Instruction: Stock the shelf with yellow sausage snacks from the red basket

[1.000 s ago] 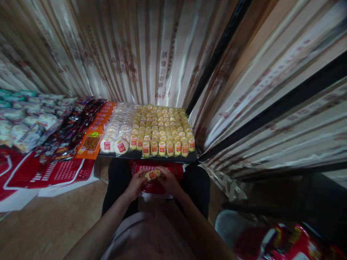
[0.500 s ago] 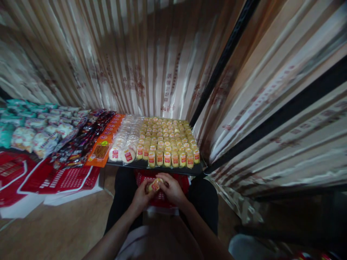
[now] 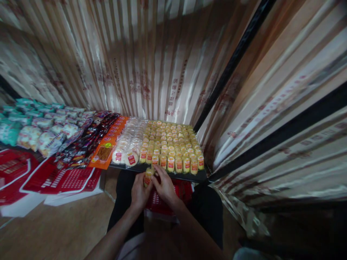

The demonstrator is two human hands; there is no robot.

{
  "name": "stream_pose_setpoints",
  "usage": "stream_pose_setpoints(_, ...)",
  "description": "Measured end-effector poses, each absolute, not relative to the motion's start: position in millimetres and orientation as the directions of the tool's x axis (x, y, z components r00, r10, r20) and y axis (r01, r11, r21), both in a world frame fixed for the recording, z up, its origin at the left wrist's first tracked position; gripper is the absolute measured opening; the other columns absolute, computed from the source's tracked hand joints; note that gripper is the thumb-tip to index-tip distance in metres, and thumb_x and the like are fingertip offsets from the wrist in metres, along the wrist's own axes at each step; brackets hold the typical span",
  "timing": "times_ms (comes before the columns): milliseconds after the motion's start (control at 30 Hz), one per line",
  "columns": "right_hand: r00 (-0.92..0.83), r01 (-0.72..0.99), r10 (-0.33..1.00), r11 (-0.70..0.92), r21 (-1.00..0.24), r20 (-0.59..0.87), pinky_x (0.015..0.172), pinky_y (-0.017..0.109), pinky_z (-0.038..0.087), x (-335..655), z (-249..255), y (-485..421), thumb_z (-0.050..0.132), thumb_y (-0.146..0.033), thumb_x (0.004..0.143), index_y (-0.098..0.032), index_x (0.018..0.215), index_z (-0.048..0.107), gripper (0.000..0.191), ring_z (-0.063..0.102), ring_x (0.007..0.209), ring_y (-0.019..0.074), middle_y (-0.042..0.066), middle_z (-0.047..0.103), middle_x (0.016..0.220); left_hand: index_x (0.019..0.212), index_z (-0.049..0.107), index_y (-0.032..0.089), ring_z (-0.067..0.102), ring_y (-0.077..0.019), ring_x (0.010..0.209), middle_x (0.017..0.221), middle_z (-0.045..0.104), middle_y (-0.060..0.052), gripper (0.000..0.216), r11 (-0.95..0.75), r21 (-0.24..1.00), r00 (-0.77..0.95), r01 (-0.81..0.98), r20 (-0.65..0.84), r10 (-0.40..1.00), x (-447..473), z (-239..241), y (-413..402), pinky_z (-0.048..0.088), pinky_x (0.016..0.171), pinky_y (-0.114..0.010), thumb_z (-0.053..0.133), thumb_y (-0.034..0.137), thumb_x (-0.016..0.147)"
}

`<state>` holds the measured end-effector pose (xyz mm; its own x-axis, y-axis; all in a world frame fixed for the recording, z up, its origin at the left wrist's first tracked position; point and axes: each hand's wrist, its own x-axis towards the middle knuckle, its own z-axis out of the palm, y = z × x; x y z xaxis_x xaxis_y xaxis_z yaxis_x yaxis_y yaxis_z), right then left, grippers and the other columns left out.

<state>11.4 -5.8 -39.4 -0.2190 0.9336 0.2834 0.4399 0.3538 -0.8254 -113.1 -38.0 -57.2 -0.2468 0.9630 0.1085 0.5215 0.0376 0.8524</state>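
Between my two hands, just off the front edge of the black shelf point(image 3: 180, 176), is a small yellow packaged cake point(image 3: 148, 177) with a red and white label. My left hand point(image 3: 139, 189) wraps around its lower left side. From the right, my right hand point(image 3: 165, 187) presses its fingers against the cake's upper part. My fingers hide some of the wrapper. Directly in front stand rows of similar yellow packaged cakes point(image 3: 173, 144), labels facing me. To their left lie clear-wrapped round white cakes point(image 3: 131, 158).
Further left are an orange snack packet point(image 3: 103, 153), dark shiny packets point(image 3: 78, 148) and white and teal bags point(image 3: 45, 133). Red baskets point(image 3: 67, 180) stand below the shelf, with another red basket point(image 3: 184, 193) between my knees. Pleated curtains point(image 3: 151, 72) and slanting black poles point(image 3: 233, 68) enclose the space.
Both hands have moved up and slightly left with the packaged cake, closer to the shelf edge. The cake has turned more upright. The camera view has shifted slightly.
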Motion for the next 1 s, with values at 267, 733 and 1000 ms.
stream_pose_setpoints(267, -0.129, 0.528, 0.939, 0.338, -0.779, 0.320, 0.097, 0.036, 0.043, 14.4, -55.4, -0.9, 0.041, -0.023, 0.085, -0.018, 0.112, 0.060, 0.034, 0.055, 0.107, 0.0198, 0.011, 0.061, 0.113, 0.113, 0.053, 0.014, 0.054, -0.0268, 0.102, 0.104, 0.057, -0.012, 0.041, 0.183, 0.714, -0.388, 0.676, 0.133, 0.912, -118.2, -50.2, 6.2, 0.042, 0.090, -0.036, 0.054, 0.038, 0.080)
stream_pose_setpoints(733, -0.099, 0.480, 0.914, 0.391, -0.785, 0.394, 0.091, 0.034, 0.048, 12.0, -80.5, 12.1, 0.041, -0.015, 0.081, -0.020, 0.109, 0.062, 0.034, 0.059, 0.097, 0.0171, 0.009, 0.063, 0.105, 0.119, 0.047, 0.011, 0.050, -0.0286, 0.111, 0.113, 0.054, -0.016, 0.045, 0.150, 0.665, -0.385, 0.732, 0.222, 0.896, -109.6, -61.3, 29.5, 0.043, 0.091, -0.039, 0.056, 0.033, 0.081)
stream_pose_setpoints(1000, -0.077, 0.474, 0.906, 0.401, -0.784, 0.417, 0.091, 0.035, 0.048, 11.1, -83.8, 12.6, 0.041, -0.013, 0.080, -0.021, 0.108, 0.062, 0.035, 0.059, 0.098, 0.0180, 0.008, 0.063, 0.105, 0.120, 0.046, 0.012, 0.053, -0.0254, 0.103, 0.107, 0.055, -0.014, 0.043, 0.050, 0.713, -0.367, 0.700, 0.299, 0.881, -111.1, -71.2, 23.8, 0.046, 0.088, -0.041, 0.048, 0.038, 0.086)
